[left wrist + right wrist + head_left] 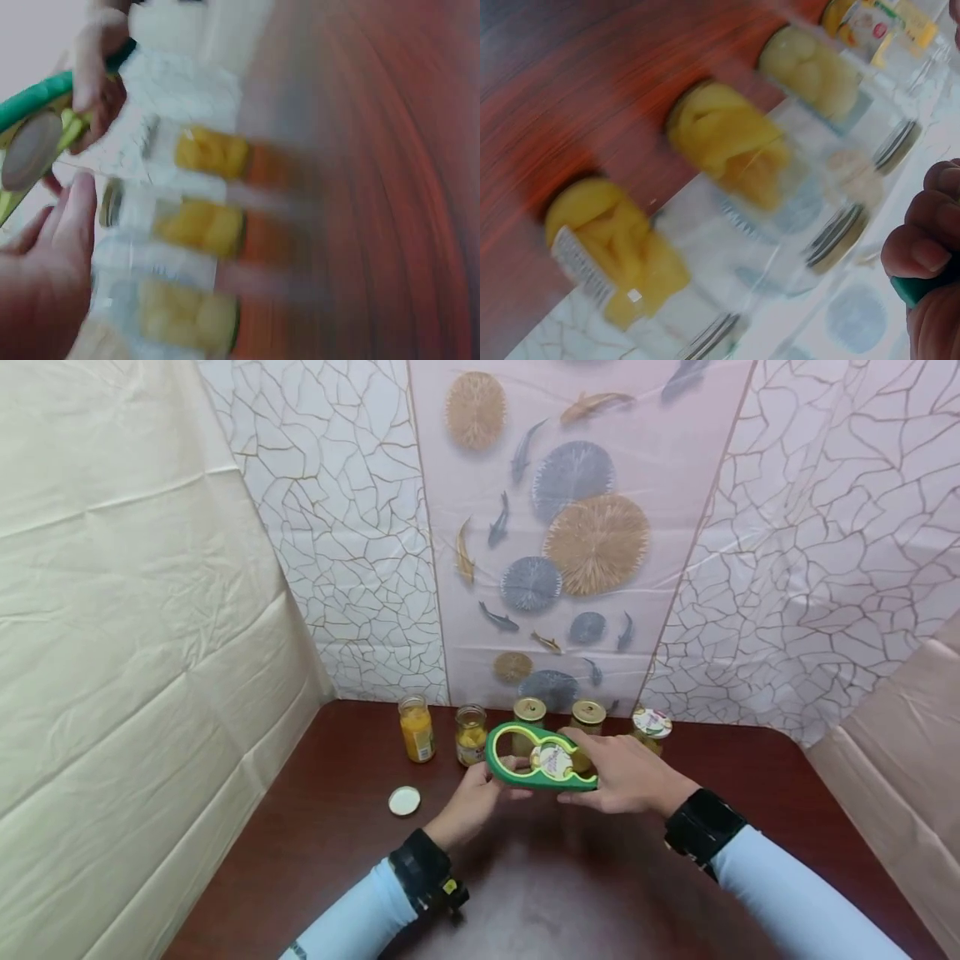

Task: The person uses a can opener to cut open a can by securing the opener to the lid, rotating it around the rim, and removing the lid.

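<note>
Dark wooden bench (570,893) under both forearms, patterned sheets hung behind. Nearest, left hand (474,802) cupped beneath a small jar, fingers (501,770) curled up round it, probably to steady it; jar itself mostly hidden. Right hand (628,772) gripping the green opener (517,762) by its near end, fingers (592,745) wrapped over the rim, pressing its smaller ring down onto the jar's lid (555,761), seemingly for leverage. Left of the fingers, a loose white lid (404,801) flat on the bench. Beyond the fingers, a row of fruit jars (417,728) along the back wall, some capped, some open.
</note>
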Demonstrator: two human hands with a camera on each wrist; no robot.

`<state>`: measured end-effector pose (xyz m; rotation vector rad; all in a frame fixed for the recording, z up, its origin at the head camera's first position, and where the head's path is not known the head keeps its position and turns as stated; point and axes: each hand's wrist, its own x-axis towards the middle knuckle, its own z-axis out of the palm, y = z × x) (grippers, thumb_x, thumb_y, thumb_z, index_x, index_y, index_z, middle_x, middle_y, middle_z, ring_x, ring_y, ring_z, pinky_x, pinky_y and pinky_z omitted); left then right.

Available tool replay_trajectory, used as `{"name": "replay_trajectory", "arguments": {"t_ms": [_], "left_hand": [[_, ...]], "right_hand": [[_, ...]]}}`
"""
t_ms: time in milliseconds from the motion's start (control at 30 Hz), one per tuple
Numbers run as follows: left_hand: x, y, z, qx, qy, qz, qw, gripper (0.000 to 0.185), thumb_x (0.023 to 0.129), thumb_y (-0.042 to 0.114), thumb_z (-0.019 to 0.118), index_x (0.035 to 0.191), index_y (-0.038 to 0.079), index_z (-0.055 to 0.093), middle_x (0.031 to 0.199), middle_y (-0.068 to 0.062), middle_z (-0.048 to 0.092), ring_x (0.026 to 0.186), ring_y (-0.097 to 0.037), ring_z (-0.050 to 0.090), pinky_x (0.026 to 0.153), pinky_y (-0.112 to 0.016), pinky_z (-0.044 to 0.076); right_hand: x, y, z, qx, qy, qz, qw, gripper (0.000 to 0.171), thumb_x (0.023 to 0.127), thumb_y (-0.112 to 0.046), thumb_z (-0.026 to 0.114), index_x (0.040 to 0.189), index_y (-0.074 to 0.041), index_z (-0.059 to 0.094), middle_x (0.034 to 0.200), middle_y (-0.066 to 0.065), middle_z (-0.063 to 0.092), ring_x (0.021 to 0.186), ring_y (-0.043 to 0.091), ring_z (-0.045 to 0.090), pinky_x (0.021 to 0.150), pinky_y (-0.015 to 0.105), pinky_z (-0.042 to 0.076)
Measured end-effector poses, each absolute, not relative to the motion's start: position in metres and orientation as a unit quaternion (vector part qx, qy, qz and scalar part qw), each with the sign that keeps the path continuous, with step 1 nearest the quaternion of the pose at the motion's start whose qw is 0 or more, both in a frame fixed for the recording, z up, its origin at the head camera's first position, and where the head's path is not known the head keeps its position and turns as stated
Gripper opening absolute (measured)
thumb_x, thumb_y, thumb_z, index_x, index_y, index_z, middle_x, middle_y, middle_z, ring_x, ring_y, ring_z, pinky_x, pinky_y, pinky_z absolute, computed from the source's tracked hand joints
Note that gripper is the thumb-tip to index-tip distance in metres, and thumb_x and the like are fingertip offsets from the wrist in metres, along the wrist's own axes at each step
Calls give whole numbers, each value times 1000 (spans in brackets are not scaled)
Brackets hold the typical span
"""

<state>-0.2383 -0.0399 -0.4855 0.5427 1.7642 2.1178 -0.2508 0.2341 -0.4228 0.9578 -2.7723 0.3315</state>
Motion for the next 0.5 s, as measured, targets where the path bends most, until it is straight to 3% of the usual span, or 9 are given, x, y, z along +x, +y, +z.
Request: {"name": "replay_trajectory", "arguments": {"t_ms": [133, 233, 333, 500], "left_hand": [[-235, -28, -477, 192, 499, 804, 260, 86, 103, 63, 54, 161, 0, 42, 151, -10, 60, 130, -12, 65, 112, -34, 54], [-234, -22, -474, 212, 434, 826, 293, 81, 107, 59, 49, 165, 3, 34, 146, 0, 62, 134, -11, 61, 112, -30, 51], [-233, -19, -472, 222, 390, 836, 316, 74, 111, 54, 44, 167, 7, 31, 146, 0, 61, 136, -13, 60, 113, -30, 49], [-230, -18, -471, 213, 362, 843, 336, 76, 108, 54, 53, 166, 10, 31, 147, 1, 58, 136, -13, 57, 115, -29, 47]], "right_hand": [[-249, 223, -422, 343, -926, 128, 94, 94, 81, -78, 77, 154, -26, 47, 109, -11, 73, 79, 1, 62, 67, 22, 50], [-247, 220, -421, 346, -922, 140, 99, 93, 80, -76, 80, 153, -29, 47, 105, -13, 72, 75, -1, 59, 65, 20, 48], [-246, 219, -422, 343, -922, 150, 101, 93, 80, -76, 80, 153, -30, 46, 106, -11, 73, 75, 4, 63, 66, 21, 49], [-245, 221, -426, 348, -918, 158, 102, 93, 80, -77, 79, 153, -30, 46, 112, -12, 73, 83, 8, 70, 70, 23, 53]]}}
